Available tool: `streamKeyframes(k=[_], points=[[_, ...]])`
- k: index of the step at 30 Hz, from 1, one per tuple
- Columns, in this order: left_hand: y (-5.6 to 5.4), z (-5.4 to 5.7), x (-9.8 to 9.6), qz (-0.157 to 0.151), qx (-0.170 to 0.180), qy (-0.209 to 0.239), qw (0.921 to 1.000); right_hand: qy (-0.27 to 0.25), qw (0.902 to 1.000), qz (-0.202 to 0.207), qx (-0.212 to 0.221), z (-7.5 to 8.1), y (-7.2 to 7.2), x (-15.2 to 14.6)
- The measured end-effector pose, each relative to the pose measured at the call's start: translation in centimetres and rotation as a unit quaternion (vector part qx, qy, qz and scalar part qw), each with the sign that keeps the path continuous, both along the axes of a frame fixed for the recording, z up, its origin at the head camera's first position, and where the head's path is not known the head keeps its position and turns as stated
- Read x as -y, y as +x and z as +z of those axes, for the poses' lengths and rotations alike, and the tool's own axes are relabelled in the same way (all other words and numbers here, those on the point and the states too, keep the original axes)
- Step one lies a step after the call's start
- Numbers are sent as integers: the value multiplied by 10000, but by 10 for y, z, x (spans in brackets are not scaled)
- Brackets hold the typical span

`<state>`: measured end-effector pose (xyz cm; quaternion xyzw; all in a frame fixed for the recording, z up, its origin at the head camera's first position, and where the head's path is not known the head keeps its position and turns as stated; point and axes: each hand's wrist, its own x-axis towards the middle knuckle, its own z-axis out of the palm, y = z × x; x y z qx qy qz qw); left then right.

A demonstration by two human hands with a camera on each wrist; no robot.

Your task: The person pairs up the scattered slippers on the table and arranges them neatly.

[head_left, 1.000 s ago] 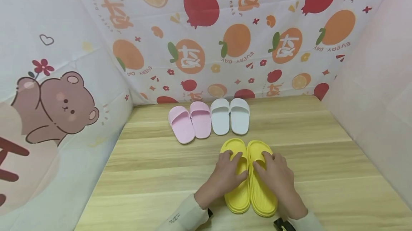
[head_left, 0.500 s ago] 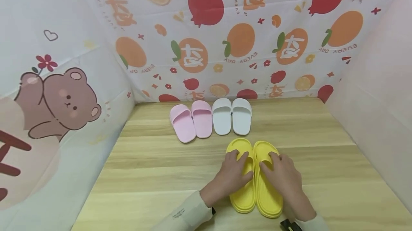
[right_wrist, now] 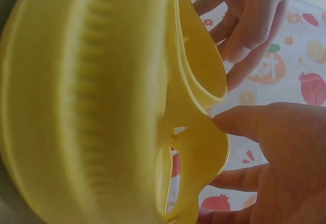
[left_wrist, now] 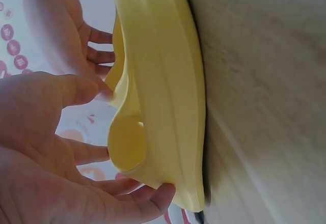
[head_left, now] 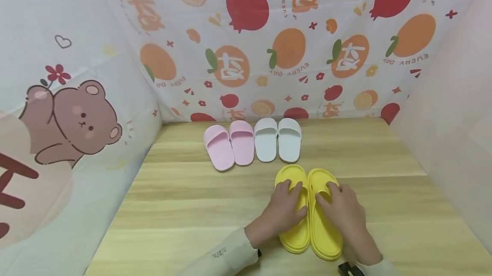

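Note:
Two yellow slippers stand side by side on the wooden board, toes pointing away and straps near the far end. My left hand (head_left: 284,207) lies over the left slipper (head_left: 295,242), its spread fingers touching the strap and outer side. The thumb sits above the footbed. Over the right slipper (head_left: 326,244), my right hand (head_left: 343,207) has its thumb at the strap's rear edge and fingers along the outer side. In the right wrist view, the right hand (right_wrist: 285,163) touches the strap (right_wrist: 204,158) with extended fingers. The left wrist view shows the left fingers (left_wrist: 163,196) against the slipper's side.
Pink slippers (head_left: 230,148) and white slippers (head_left: 277,145) stand in a row near the back of the wooden board (head_left: 184,207). A fruit-print cloth (head_left: 250,54) hangs behind. A bear-print cloth (head_left: 84,118) bounds the left, and a pale wall (head_left: 453,109) the right.
The yellow slippers have shifted slightly to the right, both hands moving along with them. A small gap between their toes has opened. The pink and white pairs stay in place while the view shifts slightly.

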<state>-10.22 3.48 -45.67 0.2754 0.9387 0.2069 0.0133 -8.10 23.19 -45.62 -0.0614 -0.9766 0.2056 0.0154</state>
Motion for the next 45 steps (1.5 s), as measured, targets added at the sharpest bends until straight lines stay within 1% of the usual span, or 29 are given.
streamKeyframes(k=[4, 9, 15, 17, 20, 23, 26, 29, 34, 36, 38, 42, 45], points=[[0, -3, -9, -108, 50, -130, 9998, 40, 9999, -71, 95, -1, 3, -7], [-5, -3, -25, -187, -112, -304, 9993, 42, 9999, -101, 55, 0, 2, -20], [-11, -1, -42, -285, -256, -421, 9984, 75, 9999, -112, 51, -1, -4, -37], [-13, -2, -49, -300, -321, -481, 9979, 76, 9999, -118, 62, 0, -6, -42], [-18, -3, -58, -258, -426, -585, 9970, 90, 9999, -113, 38, 1, -9, -47], [-24, -4, -65, -207, -547, -714, 9957, 168, 9998, -91, -89, 3, -14, -51], [-31, -5, -69, -152, -677, -874, 9938, 249, 9994, 8, -243, 3, -22, -53], [-38, -6, -72, -99, -739, -976, 9924, 300, 9990, 98, -309, 2, -31, -56], [-48, -5, -81, -85, -620, -990, 9931, 369, 9984, 205, -380, 2, -46, -63], [-54, -5, -85, -57, -551, -1042, 9930, 390, 9977, 296, -472, 2, -52, -66], [-58, -7, -90, -37, -554, -1144, 9919, 421, 9969, 381, -549, 2, -58, -70], [-70, -11, -100, 7, -731, -1408, 9873, 487, 9945, 547, -745, 1, -72, -77], [-79, -12, -106, 49, -879, -1551, 9840, 477, 9939, 586, -805, 0, -82, -82]])
